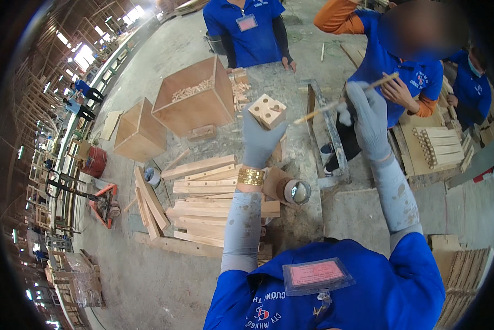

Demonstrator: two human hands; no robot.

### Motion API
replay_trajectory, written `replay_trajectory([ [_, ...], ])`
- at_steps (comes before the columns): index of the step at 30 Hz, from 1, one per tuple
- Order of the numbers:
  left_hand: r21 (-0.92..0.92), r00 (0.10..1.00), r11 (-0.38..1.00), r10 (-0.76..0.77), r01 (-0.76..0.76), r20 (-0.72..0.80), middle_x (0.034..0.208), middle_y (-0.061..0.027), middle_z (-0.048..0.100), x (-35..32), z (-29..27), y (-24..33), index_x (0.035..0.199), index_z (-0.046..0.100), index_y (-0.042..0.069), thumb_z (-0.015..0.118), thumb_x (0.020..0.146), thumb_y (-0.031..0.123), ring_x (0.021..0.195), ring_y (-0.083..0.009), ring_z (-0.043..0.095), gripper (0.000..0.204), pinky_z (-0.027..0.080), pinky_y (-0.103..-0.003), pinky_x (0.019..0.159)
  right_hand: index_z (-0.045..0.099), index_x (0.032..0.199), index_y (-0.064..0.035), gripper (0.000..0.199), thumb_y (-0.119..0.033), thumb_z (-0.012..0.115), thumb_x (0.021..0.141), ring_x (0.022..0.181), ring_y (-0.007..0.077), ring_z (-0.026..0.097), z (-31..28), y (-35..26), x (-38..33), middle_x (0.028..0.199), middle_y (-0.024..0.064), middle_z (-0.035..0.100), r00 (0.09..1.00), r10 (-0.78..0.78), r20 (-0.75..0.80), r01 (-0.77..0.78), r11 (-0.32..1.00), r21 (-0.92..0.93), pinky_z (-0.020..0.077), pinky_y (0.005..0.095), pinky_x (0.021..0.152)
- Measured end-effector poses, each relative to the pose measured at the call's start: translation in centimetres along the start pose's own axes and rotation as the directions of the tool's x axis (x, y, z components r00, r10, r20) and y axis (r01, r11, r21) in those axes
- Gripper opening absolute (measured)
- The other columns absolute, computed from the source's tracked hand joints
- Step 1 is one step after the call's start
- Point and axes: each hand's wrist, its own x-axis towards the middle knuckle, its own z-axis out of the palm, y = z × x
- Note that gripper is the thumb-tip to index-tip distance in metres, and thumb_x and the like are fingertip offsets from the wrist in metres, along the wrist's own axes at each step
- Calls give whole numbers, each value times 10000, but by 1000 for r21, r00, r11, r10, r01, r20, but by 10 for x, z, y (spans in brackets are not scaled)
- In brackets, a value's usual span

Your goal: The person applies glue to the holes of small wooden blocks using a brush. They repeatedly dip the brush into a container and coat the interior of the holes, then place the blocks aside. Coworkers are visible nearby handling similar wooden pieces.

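My left hand [261, 142], in a grey glove, grips a pale wooden block [269, 111] from below and the near side. The block's upper face shows several round dark holes. To the right, my right hand [369, 118], gloved too, is raised and closed around a thin wooden stick [319, 112]. Its near end points left toward the block, a little apart from it. The stick's far end reaches close to a co-worker's hand [399, 92]; whether they touch I cannot tell. Below my left hand stands a round can [297, 192] with pale liquid inside.
Two wooden boxes [195, 104] stand at the left, the larger holding many short pegs. Long wooden strips [203, 212] lie in front of them. A metal frame [335, 146] juts up at the table's right edge. Co-workers stand across and right. A pallet jack [101, 203] sits far left.
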Motion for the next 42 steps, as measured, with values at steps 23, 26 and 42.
replay_trajectory([
  [23, -12, 996, 996, -84, 84, -3, 1068, -116, 496, -3, -3, 11, 1157, 365, 11, 753, 654, 97, 961, -169, 534, 642, 479, -313, 814, 541, 694, -22, 354, -327, 605, 862, 533, 338, 534, 87, -40, 54, 566, 168, 498, 651, -340, 679, 739, 487, -466, 393, 377, 468],
  [26, -30, 994, 994, -108, 108, -4, 1063, -118, 501, -1, -1, 10, 1161, 361, 9, 750, 655, 91, 955, -168, 537, 643, 483, -310, 805, 508, 670, -23, 372, -328, 604, 860, 534, 355, 517, 87, -36, 60, 567, 181, 477, 682, -344, 645, 705, 545, -454, 382, 390, 466],
  [42, -114, 997, 990, -74, 78, 33, 1078, -115, 506, -2, 3, -2, 1161, 338, 12, 727, 684, 28, 996, -162, 549, 615, 497, -299, 816, 611, 838, -7, 186, -189, 601, 871, 523, 166, 559, -17, 68, -40, 585, 68, 564, 876, 90, 474, 244, 765, -596, 435, 283, 484],
])
